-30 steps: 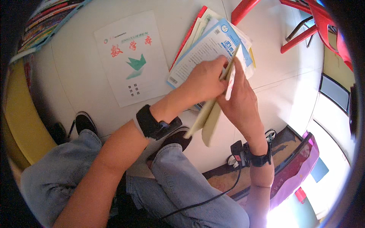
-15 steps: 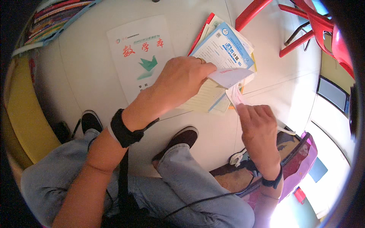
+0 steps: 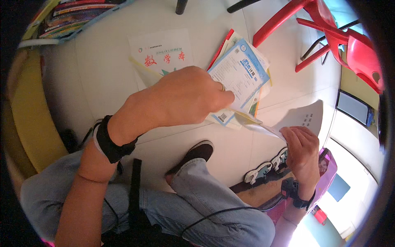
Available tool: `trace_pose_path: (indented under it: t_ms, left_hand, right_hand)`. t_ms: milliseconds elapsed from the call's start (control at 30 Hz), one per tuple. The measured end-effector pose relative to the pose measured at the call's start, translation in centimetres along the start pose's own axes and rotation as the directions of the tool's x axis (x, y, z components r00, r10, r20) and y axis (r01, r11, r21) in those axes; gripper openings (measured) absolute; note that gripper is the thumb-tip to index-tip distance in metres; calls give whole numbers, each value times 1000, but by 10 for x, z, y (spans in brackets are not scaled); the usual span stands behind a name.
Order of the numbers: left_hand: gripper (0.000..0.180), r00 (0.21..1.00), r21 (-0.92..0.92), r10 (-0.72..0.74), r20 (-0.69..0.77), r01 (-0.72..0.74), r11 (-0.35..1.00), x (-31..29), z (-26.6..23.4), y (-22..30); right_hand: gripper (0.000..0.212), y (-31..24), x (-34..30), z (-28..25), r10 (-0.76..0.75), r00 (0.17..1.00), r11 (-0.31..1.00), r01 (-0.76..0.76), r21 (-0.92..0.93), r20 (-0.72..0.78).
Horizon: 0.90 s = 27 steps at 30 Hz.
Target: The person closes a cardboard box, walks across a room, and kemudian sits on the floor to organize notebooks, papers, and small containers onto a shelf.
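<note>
A thin paper booklet (image 3: 308, 117) hangs between my two hands above the floor, its white leaf with small dark print raised at the right. My right hand (image 3: 302, 146) pinches the edge of that leaf. Closed fingers of my left hand (image 3: 185, 96) grip the booklet's other side, and the back of this hand hides much of it. Just beyond lies a stack of workbooks, topped by a blue-and-white one (image 3: 242, 66). To its left, partly behind my left hand, is a white exercise book (image 3: 166, 43) with red characters and a green shape.
A red chair (image 3: 321, 24) stands at the far right. Books fill a rack (image 3: 78, 16) at the far left, above a yellow panel (image 3: 31, 119). Shoes (image 3: 259, 173) and a purple bag (image 3: 327, 173) lie at the right. My own shoe (image 3: 195, 154) rests on the tiles.
My right hand has moved right and slightly down, drawing the booklet's leaf out wide. My left hand has shifted down and left. The view has tilted slightly.
</note>
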<state>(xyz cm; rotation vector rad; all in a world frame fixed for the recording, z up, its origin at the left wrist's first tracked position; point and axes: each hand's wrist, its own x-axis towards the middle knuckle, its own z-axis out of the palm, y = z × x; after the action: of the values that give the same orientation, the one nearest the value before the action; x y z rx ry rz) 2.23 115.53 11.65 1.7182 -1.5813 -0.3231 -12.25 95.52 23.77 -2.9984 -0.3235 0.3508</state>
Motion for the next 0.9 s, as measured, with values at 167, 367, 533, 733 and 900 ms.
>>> trace_pose_path:
  t_ms: [167,367,533,733,900]
  left_hand:
    - [14,997,-142,2,74,9,990,1,-9,5]
    - [16,978,-462,144,-152,-199,864,-21,0,-23]
    - [23,801,-731,-586,-122,326,599,-26,-63,-42]
    - [27,865,-735,-473,-167,210,645,-13,-35,-30]
    - [32,752,-826,-613,-243,171,537,-26,-49,-18]
  right_hand:
    - [20,19,-6,3,28,998,988,-36,150,55]
    - [5,20,-13,-4,26,974,839,-145,524,227]
    - [14,100,-158,-22,685,726,727,-687,15,61]
    - [24,91,-56,23,789,606,442,-678,588,106]
    - [22,114,-10,119,822,533,261,-664,701,199]
